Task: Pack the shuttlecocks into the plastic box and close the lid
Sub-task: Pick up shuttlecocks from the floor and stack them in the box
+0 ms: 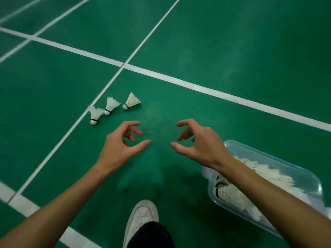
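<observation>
Three white feather shuttlecocks lie on the green court floor: a left one [94,114], a middle one [110,105] and a right one [131,101]. My left hand [123,140] hovers just below and right of them, fingers loosely curled, holding nothing. My right hand [198,140] hovers beside it, also loosely curled and empty. The clear plastic box [279,159] stands at the lower right with several shuttlecocks [232,194] inside, partly hidden by my right forearm. No lid is visible on it.
White court lines [179,81] cross the floor above the hands and along the left. My white shoe [141,217] and a dark trouser leg are at the bottom centre.
</observation>
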`<state>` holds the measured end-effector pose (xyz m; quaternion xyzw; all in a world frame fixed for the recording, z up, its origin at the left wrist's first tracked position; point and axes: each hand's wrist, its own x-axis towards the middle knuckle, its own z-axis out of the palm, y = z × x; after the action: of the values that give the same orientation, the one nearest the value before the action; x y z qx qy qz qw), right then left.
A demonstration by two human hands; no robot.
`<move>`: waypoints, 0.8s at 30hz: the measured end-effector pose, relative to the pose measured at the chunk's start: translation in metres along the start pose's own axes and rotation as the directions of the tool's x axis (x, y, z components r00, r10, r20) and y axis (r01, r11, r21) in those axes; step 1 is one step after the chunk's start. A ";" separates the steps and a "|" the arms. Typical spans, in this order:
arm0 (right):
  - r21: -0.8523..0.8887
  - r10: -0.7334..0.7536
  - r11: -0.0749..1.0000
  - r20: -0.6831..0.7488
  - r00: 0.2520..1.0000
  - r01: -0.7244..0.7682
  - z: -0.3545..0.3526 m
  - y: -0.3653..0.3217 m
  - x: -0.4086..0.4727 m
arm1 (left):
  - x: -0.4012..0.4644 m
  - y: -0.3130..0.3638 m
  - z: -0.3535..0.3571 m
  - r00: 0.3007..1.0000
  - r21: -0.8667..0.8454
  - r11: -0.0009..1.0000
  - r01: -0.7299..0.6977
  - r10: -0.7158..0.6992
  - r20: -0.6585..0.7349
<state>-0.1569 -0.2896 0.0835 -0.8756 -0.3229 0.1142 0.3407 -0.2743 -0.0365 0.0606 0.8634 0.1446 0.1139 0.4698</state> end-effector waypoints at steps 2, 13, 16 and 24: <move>-0.004 -0.028 1.000 0.035 0.999 0.028 0.018 -0.008 0.030 | 0.009 -0.021 -0.024 0.999 0.033 0.999 0.034 -0.033 -0.026; -0.060 -0.080 0.995 0.102 0.992 0.086 0.075 -0.014 0.172 | 0.098 -0.106 -0.107 0.978 0.211 0.970 0.119 -0.078 -0.194; -0.094 -0.091 0.990 0.129 0.987 0.104 0.091 -0.010 0.209 | 0.126 -0.141 -0.115 0.978 0.377 0.909 0.178 -0.120 -0.173; -0.159 -0.037 0.985 0.184 0.982 0.067 0.145 -0.002 0.292 | 0.182 -0.186 -0.083 0.926 0.381 0.846 0.373 -0.366 -0.092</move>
<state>0.0049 -0.0250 -0.0166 -0.8780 -0.3837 0.1571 0.2394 -0.1585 0.1895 -0.0408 0.8947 0.3315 -0.0030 0.2994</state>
